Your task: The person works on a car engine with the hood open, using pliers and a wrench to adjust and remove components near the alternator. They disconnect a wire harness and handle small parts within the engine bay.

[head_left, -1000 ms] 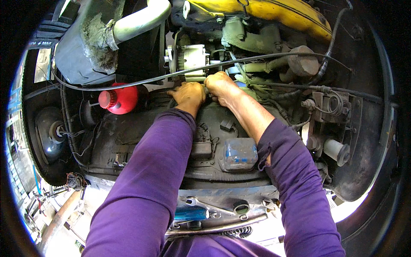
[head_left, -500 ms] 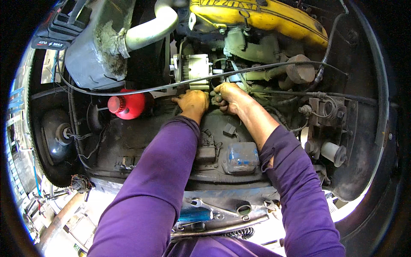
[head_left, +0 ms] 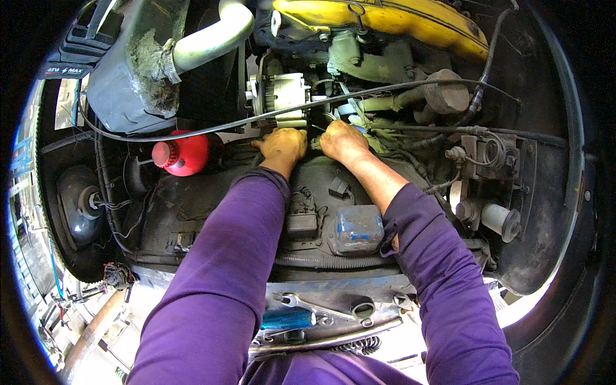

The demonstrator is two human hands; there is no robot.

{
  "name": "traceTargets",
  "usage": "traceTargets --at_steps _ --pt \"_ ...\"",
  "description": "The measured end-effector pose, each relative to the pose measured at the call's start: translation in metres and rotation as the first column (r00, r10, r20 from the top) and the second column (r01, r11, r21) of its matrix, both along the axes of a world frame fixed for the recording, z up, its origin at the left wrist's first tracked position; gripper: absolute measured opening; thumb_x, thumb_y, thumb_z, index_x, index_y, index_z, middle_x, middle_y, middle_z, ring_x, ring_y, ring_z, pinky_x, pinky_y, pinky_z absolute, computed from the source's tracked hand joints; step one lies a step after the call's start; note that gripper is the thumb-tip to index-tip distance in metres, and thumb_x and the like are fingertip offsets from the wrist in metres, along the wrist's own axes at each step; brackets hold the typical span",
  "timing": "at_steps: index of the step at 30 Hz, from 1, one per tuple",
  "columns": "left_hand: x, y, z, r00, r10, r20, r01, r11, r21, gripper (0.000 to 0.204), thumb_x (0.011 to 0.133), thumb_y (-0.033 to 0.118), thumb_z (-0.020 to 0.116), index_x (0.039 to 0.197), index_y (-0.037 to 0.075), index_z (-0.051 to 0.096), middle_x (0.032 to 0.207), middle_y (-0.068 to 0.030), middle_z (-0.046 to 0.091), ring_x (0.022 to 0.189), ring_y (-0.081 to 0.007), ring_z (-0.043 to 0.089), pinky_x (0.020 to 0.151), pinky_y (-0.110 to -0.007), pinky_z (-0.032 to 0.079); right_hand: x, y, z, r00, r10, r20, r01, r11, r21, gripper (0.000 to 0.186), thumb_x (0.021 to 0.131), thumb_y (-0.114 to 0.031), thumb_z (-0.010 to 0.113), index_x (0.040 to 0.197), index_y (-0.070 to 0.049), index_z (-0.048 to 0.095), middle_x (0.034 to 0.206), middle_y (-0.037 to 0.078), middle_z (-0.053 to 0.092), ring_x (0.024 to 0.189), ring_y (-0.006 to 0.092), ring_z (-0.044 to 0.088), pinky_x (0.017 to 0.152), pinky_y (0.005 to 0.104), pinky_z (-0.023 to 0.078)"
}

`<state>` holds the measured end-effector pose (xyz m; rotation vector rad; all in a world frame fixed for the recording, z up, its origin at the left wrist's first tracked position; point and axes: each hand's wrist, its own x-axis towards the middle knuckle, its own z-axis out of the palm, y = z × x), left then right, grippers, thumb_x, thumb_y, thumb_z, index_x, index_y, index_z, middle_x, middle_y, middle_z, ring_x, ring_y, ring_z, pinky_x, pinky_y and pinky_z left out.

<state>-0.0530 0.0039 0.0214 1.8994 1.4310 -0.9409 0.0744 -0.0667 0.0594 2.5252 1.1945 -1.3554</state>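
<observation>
A silver alternator (head_left: 284, 94) sits in the engine bay, below a yellow engine cover (head_left: 391, 19). Against its lower side rests my left hand (head_left: 281, 147), its fingers curled down and their tips hidden. Just right of it, by the alternator's rear end, my right hand (head_left: 344, 140) is closed with the knuckles up. Whatever lies inside that fist is hidden; thin pale pieces show beside it. A long black cable (head_left: 250, 119) crosses above both hands.
A red bottle (head_left: 186, 154) stands left of my hands. An air filter housing (head_left: 131, 83) and a pale pipe (head_left: 215, 38) fill the upper left. A box with blue patches (head_left: 358, 229) sits near my right forearm. Wrenches (head_left: 321, 307) lie on the front ledge.
My right hand has turned from a pinch with dark fingertips showing to a fist with its knuckles up. My left hand stays at the alternator. The whole view has shifted slightly.
</observation>
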Motion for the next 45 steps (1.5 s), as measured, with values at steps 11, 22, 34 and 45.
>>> traceTargets --at_steps 11,22,34,45 --pt "-0.003 -0.001 -0.005 0.999 0.004 0.045 -0.004 1.0 0.003 0.059 0.102 0.044 0.039 0.149 0.01 0.052 0.159 -0.0153 0.043 0.145 -0.0411 0.041 0.116 -0.074 0.02 -0.014 -0.004 0.0 0.969 0.207 0.131 -0.214 0.976 0.036 0.038 0.093 -0.013 0.057 0.127 0.002 0.056 0.123 0.025 0.069 0.117 0.0375 0.067 0.099 0.0459 0.054" --pt "-0.003 -0.002 -0.007 0.998 -0.01 0.057 0.009 1.0 0.024 0.055 0.103 0.043 0.039 0.145 0.011 0.057 0.153 -0.017 0.05 0.141 -0.039 0.047 0.117 -0.072 0.021 -0.019 -0.008 -0.01 0.943 0.29 0.161 -0.318 0.931 0.18 0.033 0.086 -0.009 0.054 0.114 0.007 0.057 0.106 0.028 0.072 0.103 0.0411 0.071 0.089 0.0492 0.057" --pt "0.0 -0.002 0.004 0.999 0.039 0.032 -0.04 0.999 0.025 0.058 0.103 0.044 0.039 0.148 0.009 0.053 0.158 -0.0185 0.044 0.144 -0.0436 0.042 0.118 -0.072 0.019 -0.026 -0.004 -0.025 0.992 0.123 -0.023 -0.118 0.98 0.158 0.038 0.091 -0.018 0.057 0.12 0.006 0.063 0.118 0.027 0.069 0.112 0.038 0.068 0.096 0.0454 0.054" --pt "-0.001 -0.003 0.0 0.998 0.051 0.037 -0.052 0.998 0.043 0.055 0.098 0.037 0.049 0.143 0.007 0.058 0.153 -0.0203 0.048 0.14 -0.0459 0.045 0.116 -0.072 0.021 -0.02 -0.004 -0.061 0.598 0.701 0.39 -0.8 0.549 0.24 0.021 0.085 -0.01 0.06 0.085 -0.006 0.08 0.101 0.016 0.077 0.095 0.0271 0.076 0.082 0.0382 0.058"
